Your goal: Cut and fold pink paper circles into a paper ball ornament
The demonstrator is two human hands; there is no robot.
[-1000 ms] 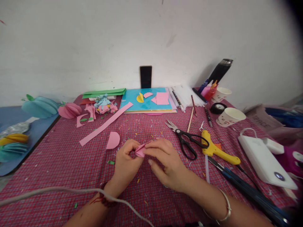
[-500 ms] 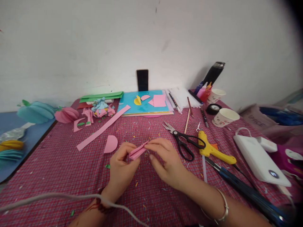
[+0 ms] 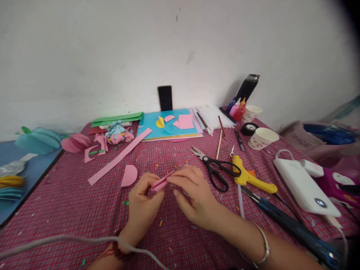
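Pinched in my left hand (image 3: 144, 200) is a small piece of folded pink paper (image 3: 159, 183), its layers edge-up between thumb and fingers. My right hand (image 3: 194, 197) has its fingertips closed on the paper's far right end, while the right thumb sits lower and apart from it. Part of the paper is hidden by the fingers. To the left of my hands a pink half-circle of paper (image 3: 129, 176) lies on the checked cloth, beside a long pink paper strip (image 3: 119, 156). Black-handled scissors (image 3: 215, 163) lie half open beyond my right hand.
A yellow glue gun (image 3: 247, 178), a dark blue long-handled tool (image 3: 287, 217) and a white power bank (image 3: 306, 189) lie on the right. Paper cups (image 3: 263, 139) stand behind. Blue sheets (image 3: 168, 129) and a phone (image 3: 165, 98) are at the back. A cable (image 3: 70, 237) crosses the front left.
The view has shifted slightly, moving the table's things a little to the left. Both hands stay on the pink paper, which looks tilted a bit more edge-on.
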